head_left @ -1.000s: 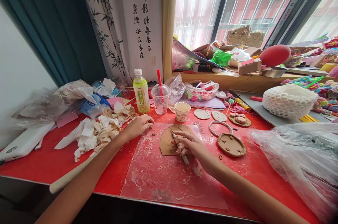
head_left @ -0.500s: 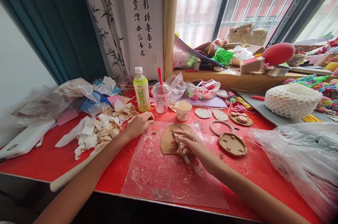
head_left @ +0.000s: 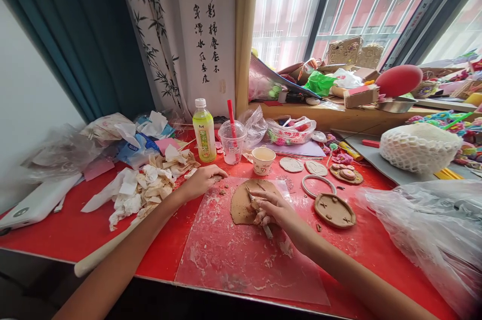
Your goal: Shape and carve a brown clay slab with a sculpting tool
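Observation:
My right hand (head_left: pixel 271 209) is closed round a slim clay modelling tool (head_left: pixel 267 231). Its pale handle sticks out below my palm, and its thin tip reaches over a flat brown clay slab (head_left: pixel 241 207). The slab has a rounded edge and lies on a clear plastic sheet (head_left: pixel 211 259) smeared with clay. At the sheet's upper left corner, my left hand (head_left: pixel 203 180) rests with bent fingers over a small bit of clay (head_left: pixel 217 178). Small clay crumbs (head_left: pixel 223 192) lie just below those fingers. Part of the slab is hidden behind my right hand.
Behind the slab stand a paper cup (head_left: pixel 262 162), a plastic cup with a red straw (head_left: pixel 232 144) and a drink bottle (head_left: pixel 204 134). A ring (head_left: pixel 319 185) and a rimmed clay disc (head_left: pixel 334 210) lie right. Crumpled tissues (head_left: pixel 146 187) and a rolling pin (head_left: pixel 101 254) are left.
The whole view has shifted slightly. My left hand has moved a little over the sheet's corner, and a clay bit now shows at its fingertips. My right hand keeps its grip over the slab.

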The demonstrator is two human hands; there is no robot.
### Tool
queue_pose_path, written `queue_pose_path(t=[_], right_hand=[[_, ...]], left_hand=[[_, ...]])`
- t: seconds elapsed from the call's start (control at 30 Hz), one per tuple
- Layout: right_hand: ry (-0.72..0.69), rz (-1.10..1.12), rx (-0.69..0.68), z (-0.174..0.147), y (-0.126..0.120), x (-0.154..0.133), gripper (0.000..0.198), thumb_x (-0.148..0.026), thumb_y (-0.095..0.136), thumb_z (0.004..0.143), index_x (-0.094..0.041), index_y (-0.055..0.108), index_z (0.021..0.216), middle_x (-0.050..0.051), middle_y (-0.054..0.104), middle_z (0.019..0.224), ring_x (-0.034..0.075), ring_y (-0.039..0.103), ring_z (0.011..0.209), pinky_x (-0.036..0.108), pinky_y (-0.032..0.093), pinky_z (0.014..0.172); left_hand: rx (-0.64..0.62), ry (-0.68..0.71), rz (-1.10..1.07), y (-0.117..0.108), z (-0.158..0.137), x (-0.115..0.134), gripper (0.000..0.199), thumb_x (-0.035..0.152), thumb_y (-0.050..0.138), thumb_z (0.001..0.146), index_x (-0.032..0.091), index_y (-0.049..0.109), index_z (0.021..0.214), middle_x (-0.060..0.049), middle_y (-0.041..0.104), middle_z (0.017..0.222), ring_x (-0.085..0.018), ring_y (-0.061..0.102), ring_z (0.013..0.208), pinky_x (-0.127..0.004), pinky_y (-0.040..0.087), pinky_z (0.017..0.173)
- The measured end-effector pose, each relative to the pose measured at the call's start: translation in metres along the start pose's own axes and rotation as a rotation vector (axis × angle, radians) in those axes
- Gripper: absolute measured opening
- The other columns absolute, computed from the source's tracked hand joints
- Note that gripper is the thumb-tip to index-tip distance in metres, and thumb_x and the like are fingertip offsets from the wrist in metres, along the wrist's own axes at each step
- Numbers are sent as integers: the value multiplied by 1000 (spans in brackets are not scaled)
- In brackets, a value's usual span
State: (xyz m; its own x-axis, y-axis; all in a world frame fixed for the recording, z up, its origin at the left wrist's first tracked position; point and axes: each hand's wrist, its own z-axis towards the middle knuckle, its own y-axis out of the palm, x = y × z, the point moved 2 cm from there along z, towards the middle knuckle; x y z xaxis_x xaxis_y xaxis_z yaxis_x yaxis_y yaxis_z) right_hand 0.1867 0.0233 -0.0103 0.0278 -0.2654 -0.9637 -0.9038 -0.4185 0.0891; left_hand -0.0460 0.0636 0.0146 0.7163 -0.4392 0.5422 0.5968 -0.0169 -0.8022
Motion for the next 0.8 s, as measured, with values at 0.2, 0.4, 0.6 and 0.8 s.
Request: queue_pose_path(t=[0.2,0.4,0.6,0.8], right_hand=[[6,-13,18,-2,2,-3,43,-31,56,79,-14,53,119,5,66,82,8,58,56,18,43,47],[4,-30,18,-1,1,-4,41,-30,55,79,-15,54,118,5,67,83,7,59,58,19,44,52],[21,-44,12,-6,4,-9,44,-32,53,81,-15,51,121,0,62,66,8,53,47,19,39,41],[4,-49,18,-3,2,-8,39,-27,52,81,-15,52,119,2,63,74,7,57,55,19,43,48]], left_hand=[[-4,-16,19,1,0,0,24,25,44,85,19,64,95,-5,64,99,-17,59,92,-26,42,83],[39,-38,73,4,0,0,20,22,42,84,17,61,82,-4,63,86,-16,58,80,-25,42,74],[77,-11,166,9,-1,-2,22,3,34,75,16,52,72,-3,55,77,-14,52,72,-24,41,69],[75,-5,273,10,-1,-13,21,10,39,81,17,58,80,-4,57,83,-17,51,79,-29,40,76]])
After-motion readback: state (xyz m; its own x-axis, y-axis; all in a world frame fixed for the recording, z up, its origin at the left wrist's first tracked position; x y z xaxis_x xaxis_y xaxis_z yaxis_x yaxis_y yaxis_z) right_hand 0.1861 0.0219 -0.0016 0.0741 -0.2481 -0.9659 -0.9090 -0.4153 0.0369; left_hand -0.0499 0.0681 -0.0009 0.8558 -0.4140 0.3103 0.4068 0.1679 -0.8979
